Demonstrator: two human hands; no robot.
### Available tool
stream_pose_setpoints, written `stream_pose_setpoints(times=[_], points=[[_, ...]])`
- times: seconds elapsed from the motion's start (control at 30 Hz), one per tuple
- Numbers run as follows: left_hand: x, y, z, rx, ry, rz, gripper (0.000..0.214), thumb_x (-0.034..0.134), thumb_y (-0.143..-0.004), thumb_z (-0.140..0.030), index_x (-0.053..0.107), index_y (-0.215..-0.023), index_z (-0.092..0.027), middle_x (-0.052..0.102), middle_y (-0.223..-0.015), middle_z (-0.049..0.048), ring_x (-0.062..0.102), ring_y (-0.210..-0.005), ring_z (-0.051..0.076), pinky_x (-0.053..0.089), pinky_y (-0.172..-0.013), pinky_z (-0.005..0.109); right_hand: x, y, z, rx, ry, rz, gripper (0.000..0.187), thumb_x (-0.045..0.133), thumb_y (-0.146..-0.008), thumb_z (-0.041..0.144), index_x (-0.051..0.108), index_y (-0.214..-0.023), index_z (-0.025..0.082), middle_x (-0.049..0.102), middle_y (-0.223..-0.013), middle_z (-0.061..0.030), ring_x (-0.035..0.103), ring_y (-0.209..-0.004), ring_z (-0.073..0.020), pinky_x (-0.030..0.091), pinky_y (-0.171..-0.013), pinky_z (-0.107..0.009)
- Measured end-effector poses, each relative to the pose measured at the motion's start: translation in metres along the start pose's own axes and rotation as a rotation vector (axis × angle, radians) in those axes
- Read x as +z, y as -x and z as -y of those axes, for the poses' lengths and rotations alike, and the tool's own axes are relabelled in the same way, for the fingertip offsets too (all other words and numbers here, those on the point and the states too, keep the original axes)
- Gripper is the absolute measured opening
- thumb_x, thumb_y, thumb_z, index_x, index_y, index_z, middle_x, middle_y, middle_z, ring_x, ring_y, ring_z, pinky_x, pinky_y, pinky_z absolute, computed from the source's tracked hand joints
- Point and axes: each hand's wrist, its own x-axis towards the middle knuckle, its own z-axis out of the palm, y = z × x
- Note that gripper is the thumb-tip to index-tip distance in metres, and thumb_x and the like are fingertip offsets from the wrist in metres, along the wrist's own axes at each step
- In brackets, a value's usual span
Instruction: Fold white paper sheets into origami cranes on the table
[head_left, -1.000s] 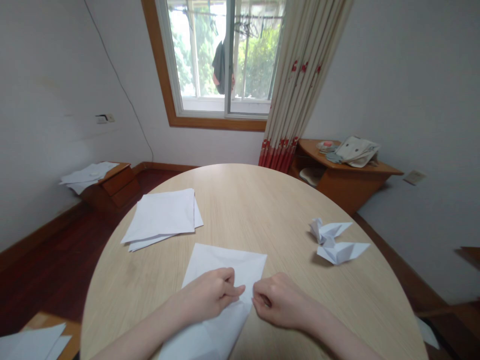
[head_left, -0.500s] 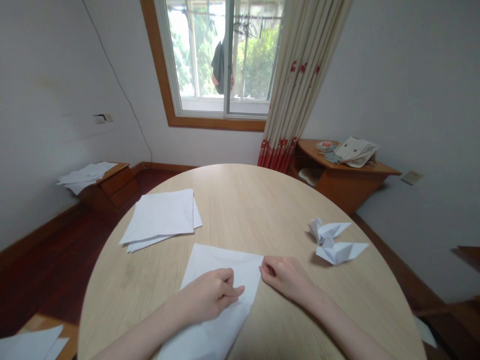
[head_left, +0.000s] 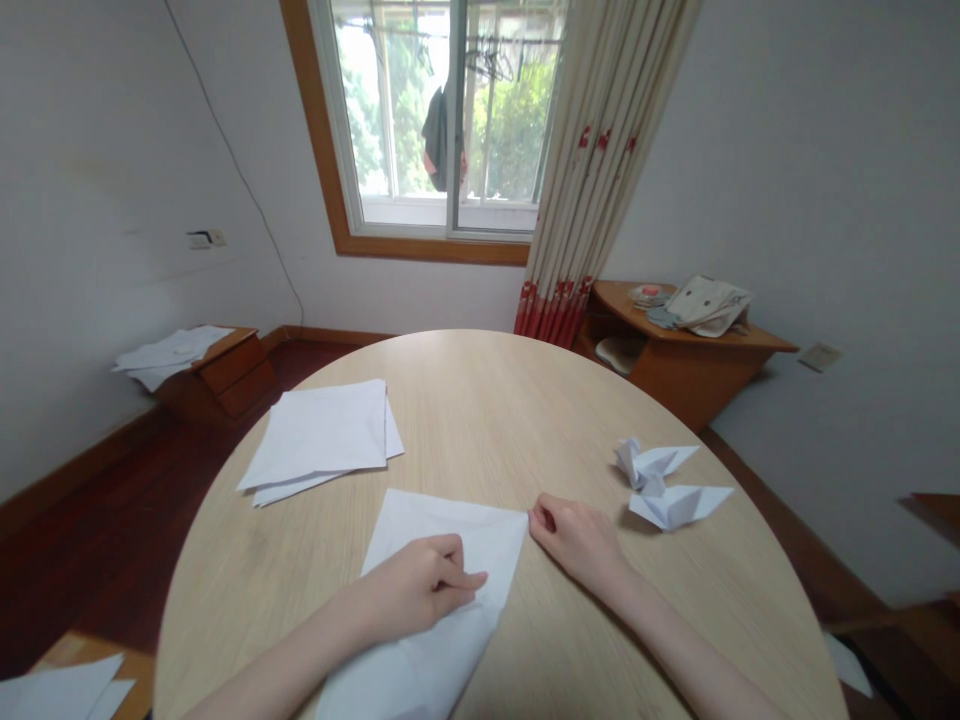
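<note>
A white sheet of paper (head_left: 420, 520) lies on the table in front of me, with a fold crease along its right edge. My left hand (head_left: 424, 590) rests on top of it, fingers curled in and thumb pressed toward the index finger, pressing the sheet down. At the sheet's right corner, my right hand (head_left: 571, 535) is closed, and its fingertips meet that corner; the exact pinch is partly hidden. The sheet's near end runs under my left forearm and out of view at the bottom.
Several loose white sheets (head_left: 322, 425) lie stacked at the table's left. Two folded paper figures (head_left: 675, 505) sit close together on the right. The round wooden table (head_left: 495, 390) curves away toward the window. A corner shelf (head_left: 690, 365) holds a cloth bag (head_left: 709, 305).
My right hand has shifted slightly up and to the right at the paper's corner, its knuckles raised a little. My left hand and the sheet have stayed nearly still.
</note>
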Motion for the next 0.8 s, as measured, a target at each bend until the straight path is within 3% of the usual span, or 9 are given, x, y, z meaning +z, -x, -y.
stream_pose_setpoints(times=[0.13, 0.23, 0.37, 0.53, 0.7, 0.8], points=[[-0.002, -0.002, 0.002, -0.045, 0.095, 0.015, 0.022, 0.056, -0.090, -0.025, 0.073, -0.105, -0.024, 0.049, -0.077, -0.0014, 0.048, -0.063, 0.010, 0.035, -0.059, 0.021, -0.001, 0.003, 0.002, -0.081, -0.074, -0.053, 0.022, 0.044, -0.092, 0.023, 0.053, -0.072, 0.020, 0.064, -0.070, -0.0023, 0.059, -0.064, -0.0167, 0.035, -0.055, -0.026], [-0.002, -0.003, 0.004, -0.057, 0.121, 0.013, 0.024, 0.057, -0.088, -0.022, 0.071, -0.108, -0.025, 0.050, -0.077, -0.0011, 0.048, -0.065, 0.011, 0.036, -0.060, 0.021, -0.004, 0.004, 0.006, -0.271, -0.266, -0.115, 0.024, 0.037, -0.096, 0.026, 0.053, -0.080, 0.020, 0.062, -0.078, -0.0052, 0.059, -0.075, -0.0184, 0.045, -0.067, -0.029], [-0.003, -0.003, 0.005, -0.036, 0.158, 0.018, 0.028, 0.053, -0.090, -0.021, 0.069, -0.112, -0.025, 0.053, -0.080, 0.0001, 0.052, -0.071, 0.013, 0.038, -0.065, 0.022, -0.002, 0.005, 0.011, -0.478, -0.428, -0.051, 0.022, 0.036, -0.099, 0.026, 0.057, -0.096, 0.020, 0.063, -0.096, -0.0078, 0.058, -0.092, -0.0197, 0.049, -0.081, -0.034], [-0.005, -0.002, 0.000, -0.004, 0.221, -0.026, 0.031, 0.042, -0.095, -0.022, 0.066, -0.114, -0.025, 0.057, -0.087, 0.0012, 0.054, -0.082, 0.015, 0.039, -0.076, 0.024, 0.004, 0.006, 0.009, -0.503, -0.388, 0.011, 0.023, 0.039, -0.099, 0.028, 0.060, -0.103, 0.020, 0.064, -0.103, -0.0079, 0.059, -0.098, -0.0211, 0.048, -0.086, -0.038], [-0.003, 0.000, -0.004, -0.137, 0.263, -0.051, 0.025, 0.046, -0.092, -0.025, 0.051, -0.115, -0.020, 0.056, -0.084, -0.0014, 0.049, -0.070, 0.014, 0.038, -0.064, 0.023, 0.002, 0.006, 0.008, -0.483, -0.437, 0.021, 0.026, 0.037, -0.099, 0.027, 0.062, -0.100, 0.019, 0.065, -0.100, -0.0075, 0.059, -0.095, -0.0195, 0.049, -0.084, -0.034], [-0.002, 0.000, -0.006, -0.165, 0.169, -0.016, 0.019, 0.052, -0.087, -0.023, 0.052, -0.106, -0.021, 0.056, -0.082, -0.0028, 0.049, -0.068, 0.014, 0.037, -0.062, 0.023, -0.002, 0.006, 0.008, -0.459, -0.465, 0.019, 0.026, 0.038, -0.099, 0.028, 0.063, -0.098, 0.019, 0.066, -0.098, -0.0072, 0.059, -0.094, -0.0189, 0.049, -0.084, -0.033]])
